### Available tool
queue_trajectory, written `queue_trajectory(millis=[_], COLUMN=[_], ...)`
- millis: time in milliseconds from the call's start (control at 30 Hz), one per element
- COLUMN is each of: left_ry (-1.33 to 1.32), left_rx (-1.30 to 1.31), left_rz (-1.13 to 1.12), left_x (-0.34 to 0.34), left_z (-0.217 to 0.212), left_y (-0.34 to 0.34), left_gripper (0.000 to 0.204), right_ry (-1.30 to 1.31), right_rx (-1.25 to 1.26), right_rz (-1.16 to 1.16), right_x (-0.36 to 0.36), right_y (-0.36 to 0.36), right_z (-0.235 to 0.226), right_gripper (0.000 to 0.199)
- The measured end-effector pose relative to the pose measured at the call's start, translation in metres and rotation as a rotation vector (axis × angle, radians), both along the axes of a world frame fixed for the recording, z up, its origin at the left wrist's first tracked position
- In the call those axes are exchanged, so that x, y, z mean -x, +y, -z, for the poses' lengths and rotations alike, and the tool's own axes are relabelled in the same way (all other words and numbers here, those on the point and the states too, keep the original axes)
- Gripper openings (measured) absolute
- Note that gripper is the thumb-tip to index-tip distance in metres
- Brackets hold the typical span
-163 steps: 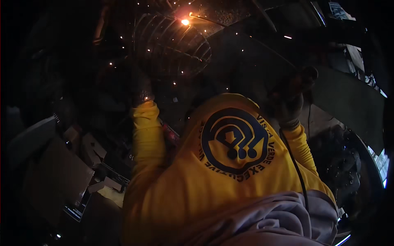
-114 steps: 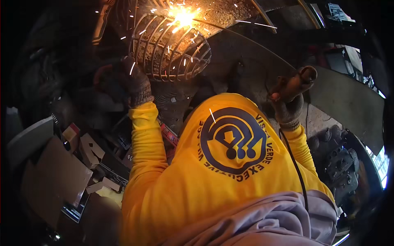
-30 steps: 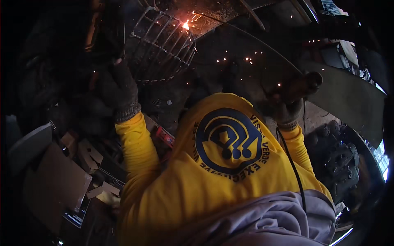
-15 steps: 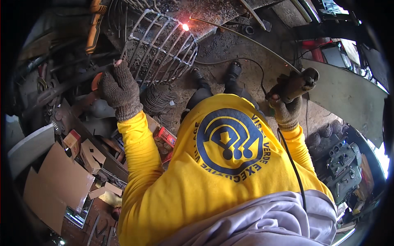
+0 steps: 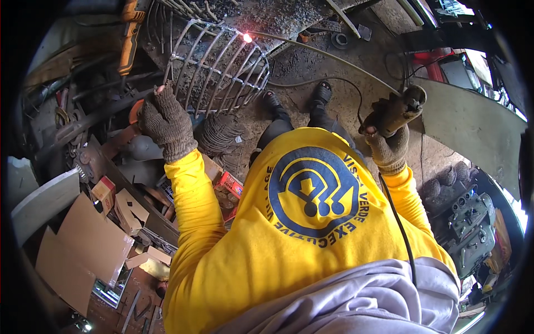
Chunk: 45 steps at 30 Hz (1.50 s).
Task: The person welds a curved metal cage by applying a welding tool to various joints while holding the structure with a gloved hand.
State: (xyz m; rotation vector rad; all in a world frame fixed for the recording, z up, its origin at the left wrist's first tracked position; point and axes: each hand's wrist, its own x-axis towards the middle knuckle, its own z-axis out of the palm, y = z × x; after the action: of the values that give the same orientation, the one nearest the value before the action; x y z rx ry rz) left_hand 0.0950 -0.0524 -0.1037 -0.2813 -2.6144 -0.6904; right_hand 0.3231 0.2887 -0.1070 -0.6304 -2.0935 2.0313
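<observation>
Fingers of right hand [image 5: 390,149] closed round rod holder [image 5: 401,113]; left hand [image 5: 168,121] fingers curled, grip unclear. Earlier sparks gone; rod [image 5: 345,62] tip now nearer small red glow [image 5: 247,38]: weld probably paused, joint likely hot. Metal cage [image 5: 225,74] just beyond left fingertips, well apart from right fingers.

The yellow shirt [image 5: 250,222] bears a round navy emblem [image 5: 314,192], and the 2 brown gloves [image 5: 168,122] are knitted.
</observation>
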Motion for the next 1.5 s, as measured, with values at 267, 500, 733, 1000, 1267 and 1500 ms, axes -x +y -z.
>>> queue_trajectory(millis=[267,500,733,1000,1267,1500], left_ry=[-0.023,0.017,0.002,0.276,0.47,0.492], left_rx=[-0.07,-0.04,-0.046,0.58,0.842,0.882], left_rz=[-0.028,-0.017,-0.03,0.043,0.023,-0.014], left_x=[0.003,0.005,0.004,0.003,0.001,-0.011], left_z=[0.009,0.017,0.012,0.042,0.046,0.014], left_y=[-0.003,-0.01,-0.006,-0.03,-0.032,-0.014], left_gripper=[0.035,0.035,0.035,0.026,0.02,0.028], right_ry=[0.004,-0.012,-0.028,0.001,0.033,0.079], right_rx=[-0.07,-0.052,-0.027,-0.172,0.092,-0.005], right_rz=[-0.042,-0.041,-0.022,-0.084,-0.023,-0.03], right_x=[0.01,0.013,0.014,0.016,0.011,0.014], right_y=[-0.002,-0.005,-0.006,-0.004,0.0,-0.008], right_z=[0.007,0.011,0.011,0.012,0.018,0.014], right_gripper=[0.048,0.047,0.047,0.04,0.044,0.047])
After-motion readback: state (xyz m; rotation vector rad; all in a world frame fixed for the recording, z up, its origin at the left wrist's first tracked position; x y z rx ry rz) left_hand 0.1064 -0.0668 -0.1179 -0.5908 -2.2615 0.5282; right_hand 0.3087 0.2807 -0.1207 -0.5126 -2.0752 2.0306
